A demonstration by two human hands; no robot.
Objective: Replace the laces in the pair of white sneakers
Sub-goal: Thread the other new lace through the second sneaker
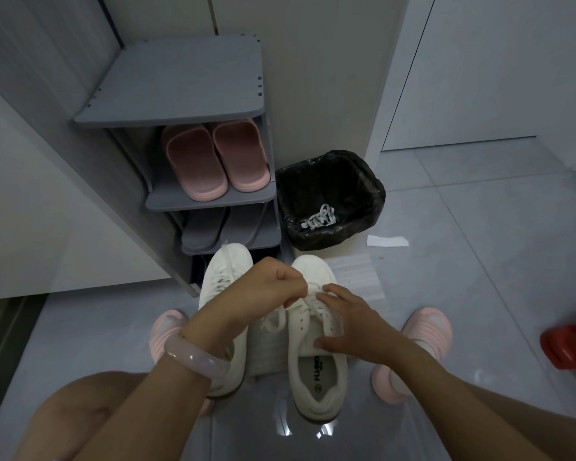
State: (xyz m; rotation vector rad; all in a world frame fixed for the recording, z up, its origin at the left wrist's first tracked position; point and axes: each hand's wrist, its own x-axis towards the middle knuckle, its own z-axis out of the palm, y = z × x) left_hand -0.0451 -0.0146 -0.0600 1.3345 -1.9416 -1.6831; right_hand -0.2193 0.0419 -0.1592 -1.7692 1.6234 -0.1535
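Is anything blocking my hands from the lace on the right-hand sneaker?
Nothing visible does. The left hand already pinches the lace above the right-hand sneaker, and the right hand rests on that shoe's eyelets.

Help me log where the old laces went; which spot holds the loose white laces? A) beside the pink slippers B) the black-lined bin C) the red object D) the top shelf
B: a bundle of white laces lies at the bottom of the bin, right of the shoe rack.
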